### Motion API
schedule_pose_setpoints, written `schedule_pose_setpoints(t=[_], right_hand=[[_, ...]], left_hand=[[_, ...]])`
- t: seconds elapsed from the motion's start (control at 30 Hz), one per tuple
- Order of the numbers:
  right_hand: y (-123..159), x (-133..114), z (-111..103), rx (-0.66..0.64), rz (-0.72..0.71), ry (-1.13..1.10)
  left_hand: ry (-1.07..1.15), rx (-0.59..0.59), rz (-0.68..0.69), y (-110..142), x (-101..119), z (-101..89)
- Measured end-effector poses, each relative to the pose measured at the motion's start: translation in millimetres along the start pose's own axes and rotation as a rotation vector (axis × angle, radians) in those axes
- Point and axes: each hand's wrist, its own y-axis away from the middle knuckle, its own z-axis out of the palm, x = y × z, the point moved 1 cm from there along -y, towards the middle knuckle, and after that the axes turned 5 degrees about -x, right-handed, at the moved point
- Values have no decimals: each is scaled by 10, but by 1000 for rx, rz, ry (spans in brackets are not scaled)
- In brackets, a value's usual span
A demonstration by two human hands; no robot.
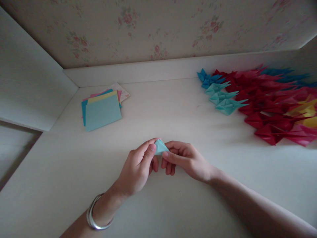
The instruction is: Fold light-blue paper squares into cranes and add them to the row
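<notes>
Between my two hands, a small folded piece of light turquoise origami paper (160, 147) is held just above the white tabletop. My left hand (138, 167) pinches its left side, thumb in front and fingers behind. On the right side, my right hand (185, 158) grips the lower corner between thumb and index finger, with the other fingers curled below. Layered edges show along the paper's upper right slope. Parts of the paper are hidden by my thumbs and fingers.
A stack of coloured paper sheets (104, 112), light turquoise on top, lies at the back left. Several folded paper cranes stand in rows at the right: turquoise ones (228, 106), blue ones (210, 79), and red ones (268, 132). A floral wall (158, 29) rises behind the tabletop (158, 211).
</notes>
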Motion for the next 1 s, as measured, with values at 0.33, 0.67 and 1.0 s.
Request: schedule_pose_setpoints(t=[0.33, 0.67, 1.0], right_hand=[[23, 24, 38, 236, -122, 22], [71, 88, 33, 421, -230, 379], [30, 39, -2, 400, -174, 246]], left_hand=[[104, 141, 64, -27, 60, -34], [128, 102, 97, -7, 33, -13], [86, 16, 117, 16, 21, 19]])
